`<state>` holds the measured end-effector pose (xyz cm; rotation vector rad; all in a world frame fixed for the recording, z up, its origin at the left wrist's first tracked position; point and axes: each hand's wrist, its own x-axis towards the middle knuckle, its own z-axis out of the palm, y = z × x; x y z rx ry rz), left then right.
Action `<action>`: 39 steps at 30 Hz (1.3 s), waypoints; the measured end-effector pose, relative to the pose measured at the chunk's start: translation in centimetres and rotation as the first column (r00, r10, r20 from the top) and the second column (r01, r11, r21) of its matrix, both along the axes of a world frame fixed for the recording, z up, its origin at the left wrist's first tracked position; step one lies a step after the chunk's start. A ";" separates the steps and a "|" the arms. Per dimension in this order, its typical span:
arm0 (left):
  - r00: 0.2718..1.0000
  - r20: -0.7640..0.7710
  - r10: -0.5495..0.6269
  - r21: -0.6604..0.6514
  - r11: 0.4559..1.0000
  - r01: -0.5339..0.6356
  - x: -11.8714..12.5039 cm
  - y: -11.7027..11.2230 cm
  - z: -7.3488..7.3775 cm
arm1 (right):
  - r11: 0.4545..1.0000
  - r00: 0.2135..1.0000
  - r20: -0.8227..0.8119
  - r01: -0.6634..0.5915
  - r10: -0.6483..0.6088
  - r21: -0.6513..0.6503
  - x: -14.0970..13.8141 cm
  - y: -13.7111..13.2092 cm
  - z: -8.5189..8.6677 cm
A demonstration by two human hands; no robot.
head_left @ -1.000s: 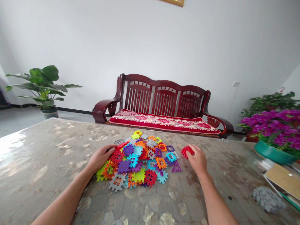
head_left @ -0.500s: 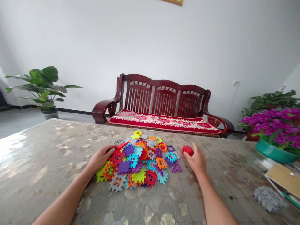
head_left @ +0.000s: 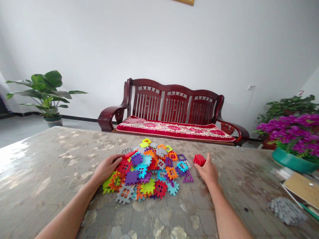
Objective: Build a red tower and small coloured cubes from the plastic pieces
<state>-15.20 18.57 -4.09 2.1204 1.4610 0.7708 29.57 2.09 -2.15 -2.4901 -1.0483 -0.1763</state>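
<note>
A heap of flat, notched plastic tiles (head_left: 147,171) in many colours lies on the marbled table (head_left: 50,172). My left hand (head_left: 106,167) rests on the heap's left edge, fingers curled over a red tile (head_left: 124,165). To the right of the heap my right hand (head_left: 207,170) holds a small red cube built of tiles (head_left: 199,160) between thumb and fingers, down at the table top. A purple triangle tile (head_left: 187,178) lies just left of that hand.
A grey tile piece (head_left: 286,210), a brown card (head_left: 302,190) and a teal pot of purple flowers (head_left: 291,161) stand at the table's right. Behind the table are a red wooden bench (head_left: 171,116) and a leafy plant (head_left: 47,93).
My right hand has slid a little left and away with the red cube, turning it so more of it shows. My left hand has stayed on the heap.
</note>
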 end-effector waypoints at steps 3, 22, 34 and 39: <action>1.000 -0.003 0.002 0.011 1.000 -0.002 0.1 -0.1 0.1 | 1.000 1.000 0.000 -0.001 0.001 -0.011 0.0 0.0 -0.1; 1.000 -0.005 0.008 -0.007 1.000 -0.008 0.2 -0.1 0.2 | 0.805 0.887 0.128 -0.457 0.444 0.378 -3.5 -0.1 0.6; 1.000 -0.017 0.010 0.014 1.000 -0.010 0.2 -0.2 0.3 | 0.269 0.269 -0.018 -0.963 0.963 0.030 -13.0 -1.1 1.9; 1.000 -0.012 0.013 0.007 1.000 -0.013 0.2 -0.4 0.4 | 0.257 0.260 0.034 -0.962 0.965 0.088 -13.0 -1.1 1.5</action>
